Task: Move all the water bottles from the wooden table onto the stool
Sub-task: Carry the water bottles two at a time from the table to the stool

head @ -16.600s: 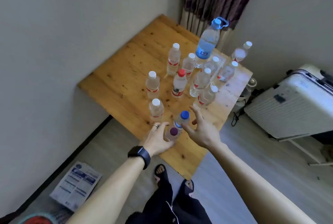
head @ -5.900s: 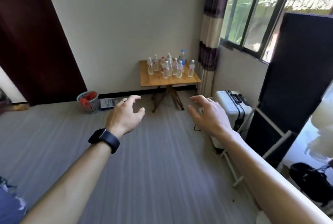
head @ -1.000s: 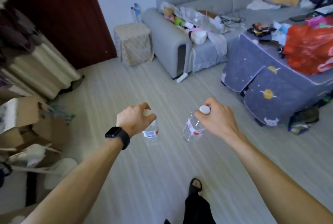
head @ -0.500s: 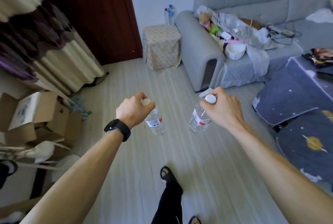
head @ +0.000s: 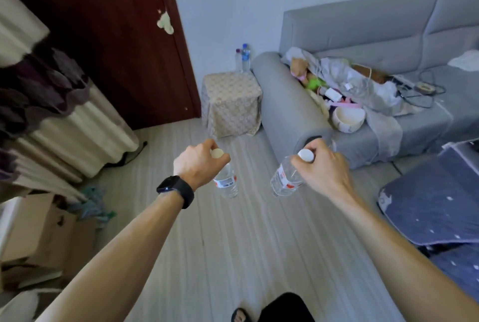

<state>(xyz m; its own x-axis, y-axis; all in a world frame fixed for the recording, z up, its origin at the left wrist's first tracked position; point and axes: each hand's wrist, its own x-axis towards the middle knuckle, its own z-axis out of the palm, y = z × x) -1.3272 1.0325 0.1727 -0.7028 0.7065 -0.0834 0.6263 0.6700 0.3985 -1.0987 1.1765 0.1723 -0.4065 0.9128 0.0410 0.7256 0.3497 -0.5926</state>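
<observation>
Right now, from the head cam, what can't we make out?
- The wooden table: outside the head view, so the bottles left there can't be counted.
- Neck of the left bottle: covered by the left hand.
- Neck of the right bottle: covered by the right hand.
- The two bottles at the back of the stool: too small to read labels or fill.

Beige-patterned stool [head: 231,98]; grey sofa [head: 293,111]

A grey sofa [head: 290,103] carries a heap of clothes [head: 363,83], cables [head: 425,94] and a pale bowl [head: 348,119]. Left of the sofa stands a dark red door [head: 103,36], farther left a curtain [head: 51,119] and cardboard box [head: 44,231]. In front of it lies a blue cover [head: 435,202].
</observation>
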